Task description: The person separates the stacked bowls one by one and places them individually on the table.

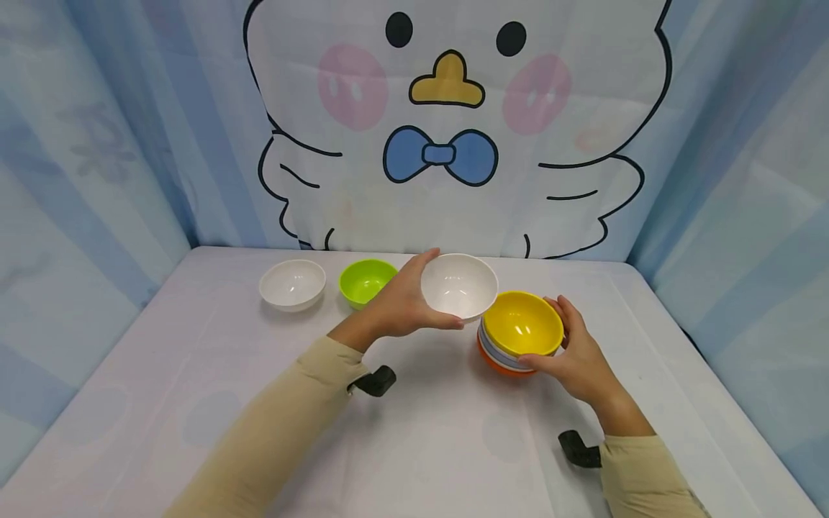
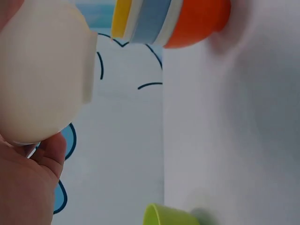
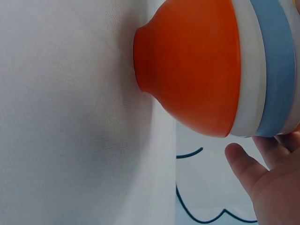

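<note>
My left hand (image 1: 404, 298) holds a white bowl (image 1: 458, 286) by its sides, thumb at the near side and fingers at the far side. In the left wrist view this bowl (image 2: 42, 70) is raised off the table, its underside showing. Right beside it, my right hand (image 1: 579, 360) grips the yellow bowl (image 1: 523, 322) on top of a nested stack, thumb on its near rim and fingers behind. Under the yellow one, the right wrist view shows a blue bowl (image 3: 276, 70) between white rims and an orange bowl (image 3: 197, 70) at the bottom, its foot at the table.
A green bowl (image 1: 363, 279) stands behind my left hand, partly hidden by it. Farther left is another white bowl (image 1: 293, 284). The table (image 1: 414, 446) has a pale cloth, with a printed curtain (image 1: 440, 216) along its back edge and blue curtains at both sides.
</note>
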`<action>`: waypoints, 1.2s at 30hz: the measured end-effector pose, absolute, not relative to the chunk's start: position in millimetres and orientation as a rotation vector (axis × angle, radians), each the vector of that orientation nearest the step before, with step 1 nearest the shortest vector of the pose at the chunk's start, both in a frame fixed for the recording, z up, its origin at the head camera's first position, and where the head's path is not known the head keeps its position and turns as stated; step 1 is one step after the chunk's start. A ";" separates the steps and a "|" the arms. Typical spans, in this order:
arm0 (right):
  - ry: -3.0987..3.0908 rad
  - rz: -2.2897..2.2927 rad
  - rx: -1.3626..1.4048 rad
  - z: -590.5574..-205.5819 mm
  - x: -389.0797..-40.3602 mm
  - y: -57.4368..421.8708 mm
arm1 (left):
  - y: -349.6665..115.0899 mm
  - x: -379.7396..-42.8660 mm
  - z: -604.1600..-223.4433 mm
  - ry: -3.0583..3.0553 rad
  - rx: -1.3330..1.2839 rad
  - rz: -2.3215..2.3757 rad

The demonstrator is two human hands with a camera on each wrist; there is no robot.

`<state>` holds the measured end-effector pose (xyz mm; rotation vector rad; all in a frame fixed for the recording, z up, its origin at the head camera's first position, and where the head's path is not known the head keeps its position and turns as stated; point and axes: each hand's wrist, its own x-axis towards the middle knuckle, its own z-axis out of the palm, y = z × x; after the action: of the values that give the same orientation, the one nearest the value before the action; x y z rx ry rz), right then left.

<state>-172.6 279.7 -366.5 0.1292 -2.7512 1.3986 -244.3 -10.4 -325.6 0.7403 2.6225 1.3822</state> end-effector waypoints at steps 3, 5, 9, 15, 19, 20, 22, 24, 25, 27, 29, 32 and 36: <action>-2.748 1.397 0.141 -366.4 -172.1 280.0 | -26.0 -244.8 -327.5 2.652 0.705 1.375; -2.747 1.398 0.147 -366.3 -172.0 280.3 | -35.4 -245.1 -329.6 2.664 0.684 1.379; -2.750 1.389 0.153 -365.6 -173.4 280.8 | -50.8 -245.1 -334.0 2.672 0.643 1.385; -2.749 1.392 0.153 -364.4 -173.6 280.7 | -69.8 -242.4 -338.3 2.712 0.553 1.334; -2.750 1.399 0.141 -366.0 -171.1 280.5 | -83.6 -239.1 -341.1 2.739 0.529 1.309; -2.751 1.397 0.139 -366.1 -170.7 280.1 | -87.6 -238.6 -341.7 2.738 0.522 1.308; -2.749 1.401 0.142 -366.4 -170.3 279.2 | -96.3 -237.7 -342.9 2.745 0.511 1.300; -2.748 1.401 0.149 -366.6 -170.2 278.5 | -105.1 -237.7 -345.1 2.754 0.500 1.297; -2.747 1.401 0.152 -366.4 -170.3 278.3 | -109.1 -237.6 -346.3 2.758 0.493 1.298; -2.748 1.399 0.156 -365.8 -170.6 278.3 | -116.3 -237.6 -349.2 2.768 0.485 1.295; -2.750 1.397 0.157 -365.2 -170.8 278.5 | -122.4 -236.9 -353.3 2.770 0.470 1.290; -2.753 1.399 0.152 -365.0 -170.8 278.4 | -130.5 -234.1 -359.3 2.769 0.441 1.275; -2.753 1.401 0.152 -365.7 -170.6 277.8 | -143.7 -228.7 -365.8 2.788 0.407 1.242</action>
<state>-170.6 277.8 -365.7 0.1519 -2.7532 1.4014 -228.7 -143.7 -365.8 0.4067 2.7875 1.2415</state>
